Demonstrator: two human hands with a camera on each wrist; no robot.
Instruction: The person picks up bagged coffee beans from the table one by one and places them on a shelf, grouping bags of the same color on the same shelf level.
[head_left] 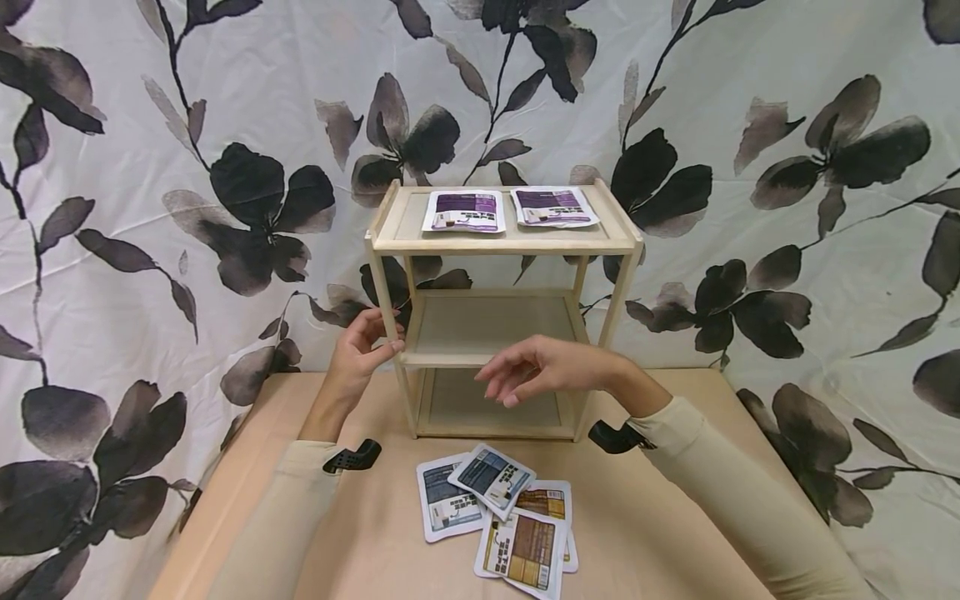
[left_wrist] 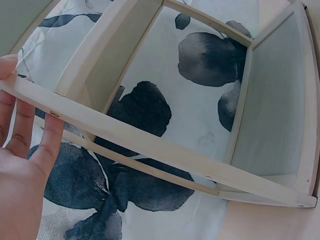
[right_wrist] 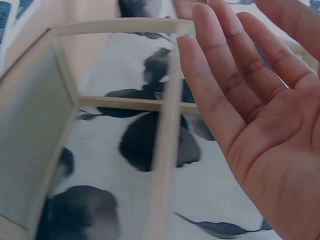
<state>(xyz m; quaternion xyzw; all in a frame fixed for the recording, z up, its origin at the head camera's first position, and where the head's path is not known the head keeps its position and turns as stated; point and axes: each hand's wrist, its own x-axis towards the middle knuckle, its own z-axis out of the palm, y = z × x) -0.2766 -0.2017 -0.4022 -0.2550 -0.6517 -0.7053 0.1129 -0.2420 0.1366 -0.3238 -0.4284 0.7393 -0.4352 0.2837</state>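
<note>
A pale wooden three-tier shelf (head_left: 502,242) stands on the table against the backdrop. Two purple packets (head_left: 465,210) (head_left: 553,207) lie side by side on its top tier. My left hand (head_left: 363,346) grips the shelf's front left post at the middle tier. In the left wrist view its fingers (left_wrist: 25,135) lie behind the post (left_wrist: 150,145) and the thumb is on the front. My right hand (head_left: 525,375) hovers open in front of the lower tiers and holds nothing; the right wrist view shows its bare palm (right_wrist: 270,130) beside the frame (right_wrist: 165,150).
Several packets lie overlapping on the tan table (head_left: 660,533) before the shelf: blue ones (head_left: 491,477) (head_left: 446,504), a brown one (head_left: 521,550) and an orange one (head_left: 546,502). A flowered cloth (head_left: 150,208) hangs behind. The middle and bottom tiers hold nothing.
</note>
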